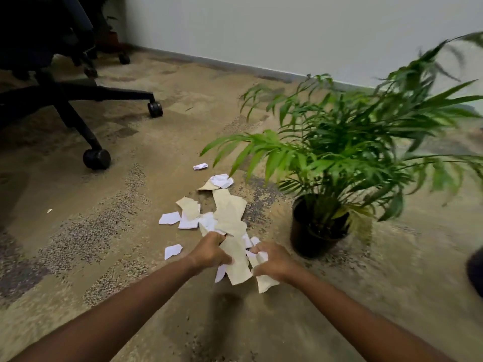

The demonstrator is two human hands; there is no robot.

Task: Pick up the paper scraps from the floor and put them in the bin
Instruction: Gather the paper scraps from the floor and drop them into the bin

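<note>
Torn paper scraps, white and tan, lie scattered on the carpet in the middle of the head view. A large tan scrap [230,210] is in the centre of the pile, white scraps [170,218] to its left, a crumpled white piece [222,181] and a small one [200,166] farther away. My left hand [209,250] grips a long tan scrap [236,262]. My right hand [274,261] grips white and tan scraps [266,282]. One white scrap [172,250] lies just left of my left hand. No bin can be seen.
A potted palm in a black pot [313,231] stands just right of the scraps, its leaves hanging over them. An office chair base with castors [96,158] is at the upper left. A wall runs along the back. A dark object [475,273] sits at the right edge.
</note>
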